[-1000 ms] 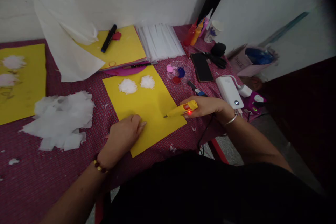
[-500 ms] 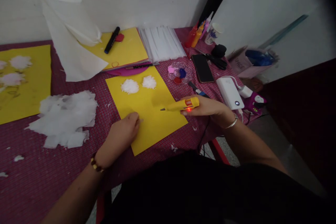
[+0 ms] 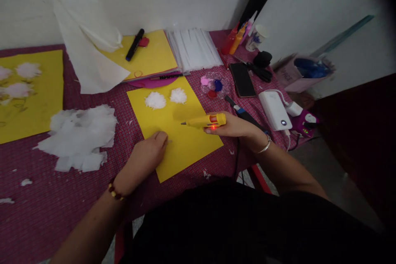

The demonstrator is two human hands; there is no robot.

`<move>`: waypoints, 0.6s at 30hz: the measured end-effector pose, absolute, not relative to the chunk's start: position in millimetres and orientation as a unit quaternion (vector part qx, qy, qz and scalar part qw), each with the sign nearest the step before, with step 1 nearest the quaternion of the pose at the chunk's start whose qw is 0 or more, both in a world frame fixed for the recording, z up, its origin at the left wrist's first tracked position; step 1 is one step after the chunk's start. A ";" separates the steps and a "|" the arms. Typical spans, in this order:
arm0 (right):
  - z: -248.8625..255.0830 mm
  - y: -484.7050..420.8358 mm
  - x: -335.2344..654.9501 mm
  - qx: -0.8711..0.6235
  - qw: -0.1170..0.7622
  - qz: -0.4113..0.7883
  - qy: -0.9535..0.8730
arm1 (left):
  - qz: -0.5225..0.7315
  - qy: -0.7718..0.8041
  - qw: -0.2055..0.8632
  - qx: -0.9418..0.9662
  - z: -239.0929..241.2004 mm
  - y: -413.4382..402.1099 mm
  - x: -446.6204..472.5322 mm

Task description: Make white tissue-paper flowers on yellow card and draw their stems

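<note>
A yellow hot glue gun with a lit red light is gripped in my right hand. Its nozzle points left, above a sheet of yellow paper. My left hand rests closed on the left edge of that sheet. A tiny pale bit shows at its fingertips, too small to name. Two fluffy white tufts sit side by side near the sheet's far edge. Left of my left hand lies a heap of white tissue pieces.
Another yellow sheet with pinkish tufts lies far left. Behind are a black marker, white sticks and a paint palette. To the right are a utility knife, a phone and a power bank.
My right hand has moved the glue gun left over the yellow sheet. My left hand stays closed in nearly the same place. The view has shifted slightly.
</note>
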State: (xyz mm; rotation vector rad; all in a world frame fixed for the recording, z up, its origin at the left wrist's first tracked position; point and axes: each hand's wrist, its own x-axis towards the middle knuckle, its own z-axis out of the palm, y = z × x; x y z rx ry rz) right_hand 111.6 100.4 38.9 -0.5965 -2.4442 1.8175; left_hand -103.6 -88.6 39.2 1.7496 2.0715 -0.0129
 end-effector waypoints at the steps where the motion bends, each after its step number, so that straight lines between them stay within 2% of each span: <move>1: 38.1 99.8 110.9 -0.194 0.019 0.589 -0.784 | 0.019 0.750 0.225 0.621 38.7 -88.4 -106.7; 5: 36.6 98.3 109.6 -0.193 0.008 0.602 -0.775 | 0.156 0.739 0.283 0.591 34.1 -90.4 -128.2; 8: 35.8 98.4 109.4 -0.189 0.002 0.605 -0.773 | 0.180 0.717 0.301 0.603 32.0 -92.5 -136.9; 13: 36.2 98.7 108.5 -0.184 0.008 0.602 -0.777 | 0.098 0.709 0.252 0.652 32.9 -93.4 -123.8; 18: 38.6 94.9 106.2 -0.196 0.015 0.576 -0.793 | -0.050 0.751 0.176 0.635 31.7 -96.1 -105.0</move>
